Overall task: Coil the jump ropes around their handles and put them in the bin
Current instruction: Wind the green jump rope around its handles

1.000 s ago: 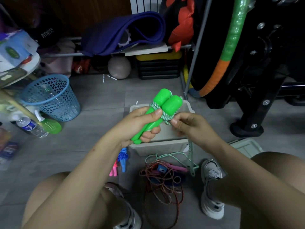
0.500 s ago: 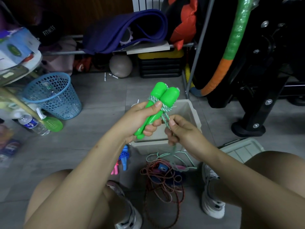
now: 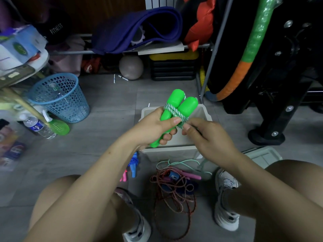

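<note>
- Nearest me, I am looking down past two bare knees and white sneakers to a loose red-and-white jump rope (image 3: 172, 193) that is lying tangled on the grey floor, not yet coiled, with blue and pink handles beside it.
- Just beyond it, the slack tail of the green-and-white cord (image 3: 181, 162) is trailing on the floor in front of the bin; I judge a good length is still left to wind.
- My left hand (image 3: 157, 127) is gripping the pair of green handles (image 3: 174, 112) side by side, thumb pressing the wraps down.
- My right hand (image 3: 208, 137) is pinching the cord tight against the handles. Half a second ago it was lower, pulling the cord downward; now it is coming back up beside the bundle, so another turn is closing.
- The wraps are sitting as a band around the handles' upper part, which suggests the coil is building steadily.
- Directly beneath the hands, the white bin (image 3: 174, 151) is waiting open, apparently empty.
- Farther off, a blue mesh wastebasket (image 3: 61, 98) is standing at left and a grey ball (image 3: 131, 67) under the shelf.
</note>
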{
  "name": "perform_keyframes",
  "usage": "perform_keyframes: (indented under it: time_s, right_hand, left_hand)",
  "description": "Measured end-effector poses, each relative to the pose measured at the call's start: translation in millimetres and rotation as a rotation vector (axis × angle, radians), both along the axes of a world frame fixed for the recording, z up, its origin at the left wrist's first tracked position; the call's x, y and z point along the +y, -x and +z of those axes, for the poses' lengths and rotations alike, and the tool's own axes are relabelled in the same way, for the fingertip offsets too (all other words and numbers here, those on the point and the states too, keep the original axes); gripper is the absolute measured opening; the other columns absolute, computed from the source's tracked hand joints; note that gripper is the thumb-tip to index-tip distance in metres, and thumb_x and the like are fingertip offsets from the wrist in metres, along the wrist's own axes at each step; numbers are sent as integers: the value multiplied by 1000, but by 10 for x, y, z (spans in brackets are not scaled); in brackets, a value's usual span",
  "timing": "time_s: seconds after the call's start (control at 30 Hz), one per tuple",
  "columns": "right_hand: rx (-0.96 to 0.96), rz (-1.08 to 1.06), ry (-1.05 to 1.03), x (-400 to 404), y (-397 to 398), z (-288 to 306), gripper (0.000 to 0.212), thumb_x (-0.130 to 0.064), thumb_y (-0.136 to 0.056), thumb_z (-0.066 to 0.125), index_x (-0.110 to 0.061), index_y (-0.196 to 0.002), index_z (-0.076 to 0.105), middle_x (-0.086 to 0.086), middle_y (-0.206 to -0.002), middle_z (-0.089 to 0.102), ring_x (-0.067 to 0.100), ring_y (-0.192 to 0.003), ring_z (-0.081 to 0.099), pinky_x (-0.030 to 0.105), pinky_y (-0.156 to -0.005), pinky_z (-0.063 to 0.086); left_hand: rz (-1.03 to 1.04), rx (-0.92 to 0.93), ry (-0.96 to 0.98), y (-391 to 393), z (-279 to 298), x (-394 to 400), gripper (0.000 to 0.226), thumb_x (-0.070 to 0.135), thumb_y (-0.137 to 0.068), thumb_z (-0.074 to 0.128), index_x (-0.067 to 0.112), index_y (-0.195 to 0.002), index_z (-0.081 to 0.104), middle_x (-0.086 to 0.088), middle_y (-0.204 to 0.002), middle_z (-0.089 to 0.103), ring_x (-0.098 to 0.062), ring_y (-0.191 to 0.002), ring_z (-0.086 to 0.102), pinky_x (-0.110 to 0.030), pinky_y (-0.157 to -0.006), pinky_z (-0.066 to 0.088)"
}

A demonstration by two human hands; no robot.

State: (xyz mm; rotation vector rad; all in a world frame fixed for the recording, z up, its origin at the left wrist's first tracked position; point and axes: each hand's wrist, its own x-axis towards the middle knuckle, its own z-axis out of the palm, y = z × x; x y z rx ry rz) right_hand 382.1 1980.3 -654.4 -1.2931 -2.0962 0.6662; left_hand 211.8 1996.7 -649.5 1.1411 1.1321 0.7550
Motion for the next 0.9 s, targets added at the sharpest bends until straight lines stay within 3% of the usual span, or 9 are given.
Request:
perform_keyframes:
  time_s: [0.1,0.23,0.3,0.47,0.57,0.67,0.8,0.9]
  right_hand:
    - [24,12,0,-32,-11,15,23,-28,-95,47,-17,-81,61,-17,-50,52,-1,-53,48,14,-49,31]
    - [-92,14,-12,-23,-5,11,40,-40,-94,49,-7,-76,62,-2,-54,50,17,-54,47,36,-55,34]
    - [-104,8,43,20,-6,33,41,-39,-92,53,-4,-73,63,5,-56,51,21,-56,48,38,-56,34]
    - [-40,-12,178,82,6,100,54,-41,-90,56,8,-66,56,1,-49,32,13,-49,31,33,-51,24]
    - [-12,36,253,62,28,138,51,-40,-89,57,8,-72,61,5,-53,35,12,-48,31,30,-51,24]
    - [22,63,352,115,-13,197,50,-37,-86,63,12,-75,61,10,-56,38,10,-46,31,27,-48,24]
    - [-76,125,371,219,-133,330,19,-22,-72,80,-7,-75,69,3,-64,61,3,-52,49,18,-52,37]
    - [-139,192,260,292,-186,344,27,-22,-60,87,-20,-78,67,-1,-73,65,3,-64,56,18,-62,41]
  left_hand:
    - [-42,-8,10,13,-8,-6,13,10,-97,51,18,-99,40,-4,-66,47,-9,-45,38,-18,-40,31]
    - [-119,204,-41,-1,-39,-3,37,13,-94,56,18,-122,32,-4,-68,51,-12,-50,43,-24,-43,35]
    - [-203,323,-62,17,-27,1,48,16,-93,57,19,-130,26,-3,-69,53,-12,-52,47,-24,-45,38]
    - [-363,467,-108,55,48,-3,59,12,-92,58,24,-134,19,-3,-71,54,-13,-59,50,-27,-53,44]
    - [-426,620,-119,14,38,-18,48,27,-87,66,22,-119,31,-4,-68,54,-17,-59,51,-30,-57,44]
    - [-491,784,-217,-67,21,-67,28,43,-90,58,24,-97,39,1,-77,57,-16,-69,54,-32,-65,44]
    - [-596,864,-335,-119,57,-127,28,45,-95,48,24,-78,40,6,-71,55,-8,-62,49,-26,-61,40]
    - [-660,809,-313,-122,54,-154,30,42,-95,50,24,-72,43,8,-66,56,-3,-58,49,-18,-59,39]
